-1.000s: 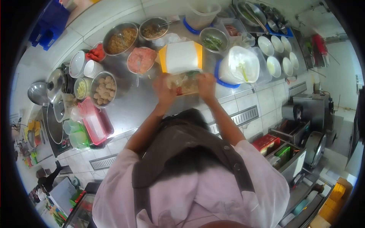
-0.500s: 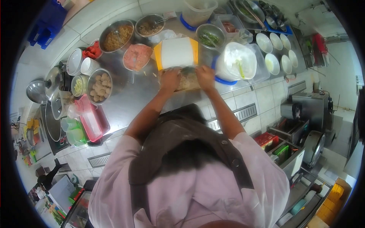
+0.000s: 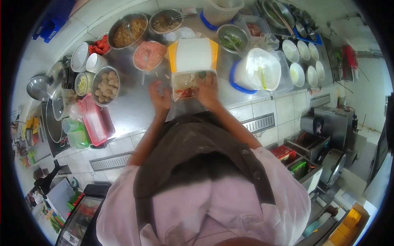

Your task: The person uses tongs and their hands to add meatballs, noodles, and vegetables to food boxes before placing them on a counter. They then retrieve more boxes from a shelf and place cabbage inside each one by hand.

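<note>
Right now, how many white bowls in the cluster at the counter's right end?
4 in plain view: two in the far row, two nearer. More seem to sit at the cluster's right edge, too small to tell.

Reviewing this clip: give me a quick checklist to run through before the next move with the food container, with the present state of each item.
1. Food container resting flat on the steel counter: ok.
2. Right hand in contact with the container's near right edge: ok.
3. Left hand on the container: not ok; it is open beside the left edge, apart from it.
4. Container closed: cannot tell; the filling shows, perhaps through clear film.
5. White lid or box on the yellow board clear of the container: not ok; it borders the far edge.
6. Counter free to the left of the container: ok; the bowl of meatballs stands well off.
</note>
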Demonstrator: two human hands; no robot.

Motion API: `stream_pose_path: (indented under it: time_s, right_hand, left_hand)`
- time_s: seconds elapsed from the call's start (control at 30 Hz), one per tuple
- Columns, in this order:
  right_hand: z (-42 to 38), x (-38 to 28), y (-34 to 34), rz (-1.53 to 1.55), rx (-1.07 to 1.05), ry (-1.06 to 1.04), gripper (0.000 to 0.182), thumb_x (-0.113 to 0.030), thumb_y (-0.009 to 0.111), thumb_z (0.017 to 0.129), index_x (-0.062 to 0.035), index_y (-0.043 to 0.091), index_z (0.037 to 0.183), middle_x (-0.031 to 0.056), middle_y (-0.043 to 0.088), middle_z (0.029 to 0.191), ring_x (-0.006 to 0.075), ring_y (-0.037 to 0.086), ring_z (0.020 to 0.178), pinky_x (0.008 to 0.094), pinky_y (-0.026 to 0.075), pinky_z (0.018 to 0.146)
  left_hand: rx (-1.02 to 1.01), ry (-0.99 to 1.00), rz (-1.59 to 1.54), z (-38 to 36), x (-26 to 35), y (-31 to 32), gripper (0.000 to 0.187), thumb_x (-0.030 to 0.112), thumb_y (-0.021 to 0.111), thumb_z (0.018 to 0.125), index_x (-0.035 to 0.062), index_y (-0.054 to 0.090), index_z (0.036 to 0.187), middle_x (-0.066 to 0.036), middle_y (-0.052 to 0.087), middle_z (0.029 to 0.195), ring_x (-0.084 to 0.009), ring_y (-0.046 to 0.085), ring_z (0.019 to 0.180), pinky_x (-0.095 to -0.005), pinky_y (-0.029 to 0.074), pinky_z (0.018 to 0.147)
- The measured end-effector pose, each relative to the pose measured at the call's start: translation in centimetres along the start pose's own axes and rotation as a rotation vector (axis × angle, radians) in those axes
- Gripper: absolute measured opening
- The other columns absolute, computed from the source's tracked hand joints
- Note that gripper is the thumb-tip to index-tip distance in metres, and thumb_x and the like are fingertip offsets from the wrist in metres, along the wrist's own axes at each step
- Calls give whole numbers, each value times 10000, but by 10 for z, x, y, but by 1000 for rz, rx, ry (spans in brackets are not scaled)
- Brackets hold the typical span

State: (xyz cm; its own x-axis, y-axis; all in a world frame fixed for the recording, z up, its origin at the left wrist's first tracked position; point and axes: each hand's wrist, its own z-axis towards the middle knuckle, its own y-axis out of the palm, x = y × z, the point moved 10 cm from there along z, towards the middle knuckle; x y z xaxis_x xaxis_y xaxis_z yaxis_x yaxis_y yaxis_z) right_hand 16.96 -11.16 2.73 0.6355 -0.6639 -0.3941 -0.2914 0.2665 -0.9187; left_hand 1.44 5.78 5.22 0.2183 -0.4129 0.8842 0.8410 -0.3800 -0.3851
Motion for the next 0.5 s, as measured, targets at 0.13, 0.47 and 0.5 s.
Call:
stream_pose_path:
  time_s: [0.13, 0.47, 0.5]
  right_hand:
    - [7, 6, 5, -21, -23, 47, 689, -331, 733, 813, -187, 473, 1435, 228, 271, 1492, 503, 242, 1395, 550, 266, 1152]
    - [-5, -46, 4, 260, -316, -251, 241, -206, 624, 875, -104, 650, 1092, 123, 585, 1124, 331, 606, 1032, 467, 505, 844]
    - [-3, -57, 6, 206, -292, -331, 233, -214, 621, 875, -80, 649, 1063, 131, 605, 1076, 332, 631, 958, 457, 519, 794]
  left_hand:
    - [-207, 274, 115, -8, 20, 17, 367, 113, 697, 799, 71, 595, 1149, -182, 568, 1171, -385, 537, 1079, -446, 461, 875]
    - [-471, 45, 244, -26, 9, 28, 181, 170, 752, 809, 80, 714, 960, -151, 641, 936, -335, 636, 847, -413, 519, 726]
    - [-574, -43, 178, -30, -6, 36, 183, 170, 746, 818, 71, 711, 968, -139, 652, 880, -324, 645, 781, -398, 525, 681]
